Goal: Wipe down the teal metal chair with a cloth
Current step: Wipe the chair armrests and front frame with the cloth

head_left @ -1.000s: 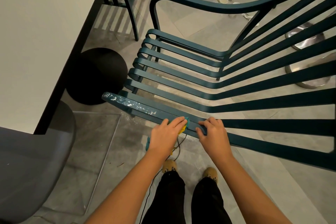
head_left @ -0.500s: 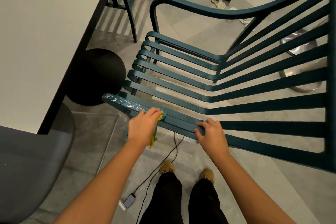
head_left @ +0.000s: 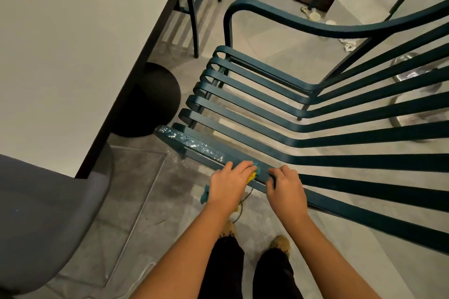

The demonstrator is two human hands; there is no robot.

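1. Hands: left hand (head_left: 229, 184) curls over cloth (head_left: 254, 172), pressing it onto near armrest (head_left: 194, 143); right hand (head_left: 285, 187) grips same rail just beside.
2. Whole teal metal chair (head_left: 267, 94) stands beside table (head_left: 73, 31).
3. Flaky white residue (head_left: 189, 139) lies left of cloth; likely needs firm, overlapping strokes.

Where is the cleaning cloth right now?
In the head view, low centre: the cloth is bunched under the left hand on the teal chair's near armrest, just left of the right hand.
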